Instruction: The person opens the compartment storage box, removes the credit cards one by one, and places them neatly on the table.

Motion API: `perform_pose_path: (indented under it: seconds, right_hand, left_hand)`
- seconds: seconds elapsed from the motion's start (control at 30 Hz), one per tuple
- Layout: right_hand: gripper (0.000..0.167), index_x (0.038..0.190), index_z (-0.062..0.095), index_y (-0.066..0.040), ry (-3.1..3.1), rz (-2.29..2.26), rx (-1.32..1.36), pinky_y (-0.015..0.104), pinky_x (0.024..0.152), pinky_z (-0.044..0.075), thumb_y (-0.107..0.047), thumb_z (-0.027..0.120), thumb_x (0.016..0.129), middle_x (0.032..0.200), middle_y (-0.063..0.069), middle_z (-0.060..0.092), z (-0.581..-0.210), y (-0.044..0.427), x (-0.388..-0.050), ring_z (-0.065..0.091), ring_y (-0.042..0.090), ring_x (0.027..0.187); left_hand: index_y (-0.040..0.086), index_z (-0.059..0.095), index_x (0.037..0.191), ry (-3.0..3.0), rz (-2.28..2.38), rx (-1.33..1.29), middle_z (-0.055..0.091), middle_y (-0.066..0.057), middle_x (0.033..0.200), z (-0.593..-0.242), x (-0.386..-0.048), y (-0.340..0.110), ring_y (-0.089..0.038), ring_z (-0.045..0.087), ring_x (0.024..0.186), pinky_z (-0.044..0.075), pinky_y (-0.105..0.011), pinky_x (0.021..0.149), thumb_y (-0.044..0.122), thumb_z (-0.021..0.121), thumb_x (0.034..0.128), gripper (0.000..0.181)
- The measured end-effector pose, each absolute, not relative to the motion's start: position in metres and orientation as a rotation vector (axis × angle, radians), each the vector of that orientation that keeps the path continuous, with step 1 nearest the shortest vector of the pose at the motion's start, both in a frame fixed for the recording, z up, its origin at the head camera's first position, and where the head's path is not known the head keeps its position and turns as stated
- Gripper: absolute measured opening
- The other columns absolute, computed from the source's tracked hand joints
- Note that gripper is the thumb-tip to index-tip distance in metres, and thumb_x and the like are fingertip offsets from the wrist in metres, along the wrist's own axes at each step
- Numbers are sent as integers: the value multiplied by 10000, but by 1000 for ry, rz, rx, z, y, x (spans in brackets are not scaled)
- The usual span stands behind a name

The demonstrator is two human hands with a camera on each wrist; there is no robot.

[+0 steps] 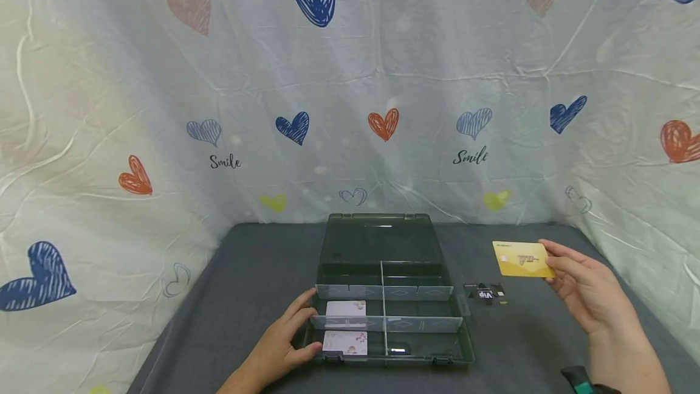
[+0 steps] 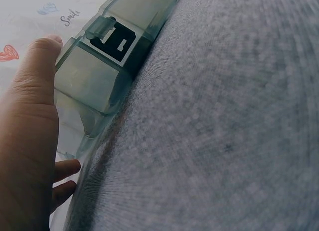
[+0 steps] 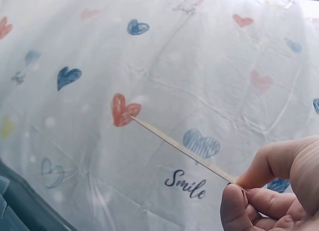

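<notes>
My right hand [image 1: 587, 284] pinches a yellow card [image 1: 519, 259] at its right edge, raised over the right side of the table. The right wrist view shows this card [image 3: 182, 150] edge-on, between thumb and fingers. My left hand [image 1: 284, 345] rests against the left side of a dark translucent compartment box [image 1: 467, 336], thumb near its front left corner, fingers fairly straight. The box's lid stands up at the back. Two white cards [image 1: 346, 343] lie in its left compartments, one in the front and one in the middle. A small dark item [image 1: 399, 349] lies front right.
A black card with "Vip" lettering [image 1: 485, 293] lies on the grey tablecloth [image 1: 268, 266], just right of the box. Clear dividers [image 1: 421, 323] split the box into several compartments. A white curtain [image 1: 350, 78] printed with hearts hangs behind and beside the table.
</notes>
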State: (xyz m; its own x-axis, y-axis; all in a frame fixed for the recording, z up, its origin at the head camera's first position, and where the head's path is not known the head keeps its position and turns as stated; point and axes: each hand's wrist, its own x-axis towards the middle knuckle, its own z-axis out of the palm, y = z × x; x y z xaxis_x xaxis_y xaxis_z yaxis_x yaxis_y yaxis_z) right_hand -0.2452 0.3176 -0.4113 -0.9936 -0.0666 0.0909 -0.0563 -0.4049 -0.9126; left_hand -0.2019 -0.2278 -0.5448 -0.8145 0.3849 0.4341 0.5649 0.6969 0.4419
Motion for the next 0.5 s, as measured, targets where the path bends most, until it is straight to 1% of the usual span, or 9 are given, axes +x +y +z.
perform_pose_path:
  seconds: [0.33,0.5]
  right_hand:
    - [367,1066,814,-211,1650,-2651,-52,219,675,504,12,524,1042,1096,-114,709,-418,335,-250,654,71,889]
    - [367,1059,812,-214,1582,-2683,1,220,679,505,5,518,1048,1081,-121,693,-423,342,-252,632,72,896]
  left_hand:
    - [279,622,1196,-2587,-795,-750,388,-10,1621,-548,-203,-229,-225,563,1301,567,-430,864,431,769,900,364]
    - [280,621,1201,-2590,-803,-750,386,-10,1622,-548,-203,-229,-226,566,1298,568,-424,856,427,766,903,362]
